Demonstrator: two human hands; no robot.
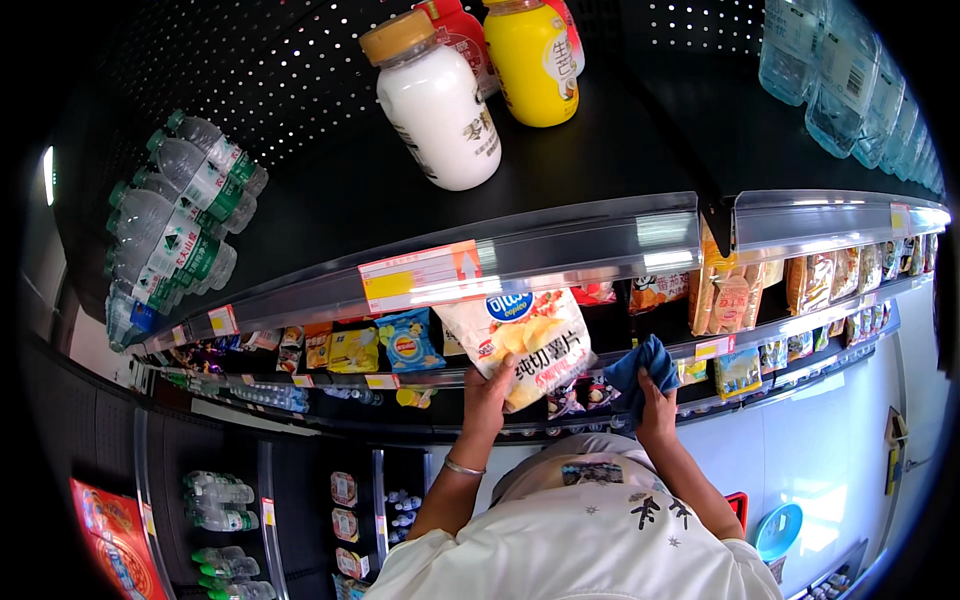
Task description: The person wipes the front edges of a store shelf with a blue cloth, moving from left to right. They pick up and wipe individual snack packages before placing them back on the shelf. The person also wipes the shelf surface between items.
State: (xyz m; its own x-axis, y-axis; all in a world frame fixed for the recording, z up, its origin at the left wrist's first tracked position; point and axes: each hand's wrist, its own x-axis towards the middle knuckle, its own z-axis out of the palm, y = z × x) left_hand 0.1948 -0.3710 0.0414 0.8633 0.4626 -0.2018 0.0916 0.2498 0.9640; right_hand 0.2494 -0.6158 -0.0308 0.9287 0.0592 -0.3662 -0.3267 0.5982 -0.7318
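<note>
The left hand (488, 396) pinches a glossy, pillow-shaped snack bag (545, 345), the right hand (656, 408) a crumpled blue cloth (642, 368).

"What can't you see of the left hand (488, 392)?"
"Its fingers, mostly, behind the white plastic snack bag with printed crisps (545, 345). The bag's top goes out of sight behind the clear plastic strip (590, 238) on the black upper shelf (620, 150)'s front edge."
"And the right hand (656, 408)?"
"Partly masked by the crumpled dark blue cloth (638, 368)."
"Toward the shelf's back edge?"
"The rounded yellow bottle (528, 70) is cut off at the top; the white bottle with a tan cap (440, 120) half hides a red one (462, 38)."
"Those small packets (866, 324), lower right?"
"Too small to tell."
</note>
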